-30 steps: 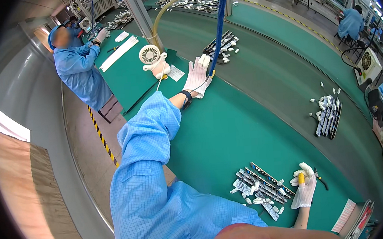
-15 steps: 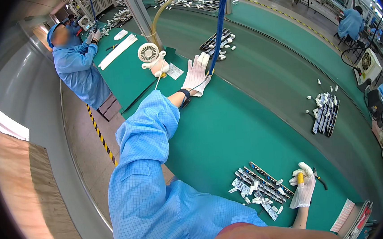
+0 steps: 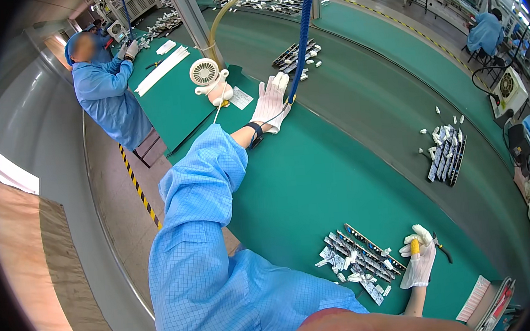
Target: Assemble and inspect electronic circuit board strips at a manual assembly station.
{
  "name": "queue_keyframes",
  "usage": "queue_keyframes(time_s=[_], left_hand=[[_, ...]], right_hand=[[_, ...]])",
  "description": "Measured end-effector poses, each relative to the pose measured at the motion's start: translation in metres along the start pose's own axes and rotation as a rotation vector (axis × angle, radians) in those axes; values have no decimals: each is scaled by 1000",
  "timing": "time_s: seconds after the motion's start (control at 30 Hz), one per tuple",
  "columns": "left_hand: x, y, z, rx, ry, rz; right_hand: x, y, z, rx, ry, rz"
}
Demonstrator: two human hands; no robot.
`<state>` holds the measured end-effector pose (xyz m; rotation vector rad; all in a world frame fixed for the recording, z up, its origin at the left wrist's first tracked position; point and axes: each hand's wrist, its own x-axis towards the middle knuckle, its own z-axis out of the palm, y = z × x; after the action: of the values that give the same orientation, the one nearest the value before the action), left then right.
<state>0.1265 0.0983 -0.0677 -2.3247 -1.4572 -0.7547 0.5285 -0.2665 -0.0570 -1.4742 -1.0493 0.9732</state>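
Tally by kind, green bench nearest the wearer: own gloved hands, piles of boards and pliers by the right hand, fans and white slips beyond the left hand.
Gloved hands: 2 (left hand, right hand)
Board pile: 1
Pliers: 1
Fan: 1
White slip: 1
Total: 6

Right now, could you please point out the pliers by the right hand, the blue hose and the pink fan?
Pliers (image 3: 447, 254), head view: handle.
Blue hose (image 3: 303, 41), head view: middle.
Pink fan (image 3: 205, 72), head view: grille.
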Motion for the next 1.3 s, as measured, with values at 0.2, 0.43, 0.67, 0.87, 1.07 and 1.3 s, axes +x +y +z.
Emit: queue_keyframes(time_s=[0.2, 0.43, 0.67, 0.87, 1.07, 1.3], left_hand=[[2, 3, -2, 49, -34, 19], [-6, 12, -2, -5, 31, 29], [-1, 26, -14, -104, -36, -21], [1, 33, -20, -115, -40, -7], [-2, 31, -8, -9, 45, 34], [-8, 38, -12, -3, 61, 23]], right_hand=[[-2, 0, -4, -4, 2, -5], [-4, 2, -12, 11, 3, -9], [-7, 9, -20, -6, 9, -16], [-7, 8, -24, -9, 13, -27], [-6, 4, -28, 6, 6, -12], [-14, 9, -37, 0, 3, -7]])
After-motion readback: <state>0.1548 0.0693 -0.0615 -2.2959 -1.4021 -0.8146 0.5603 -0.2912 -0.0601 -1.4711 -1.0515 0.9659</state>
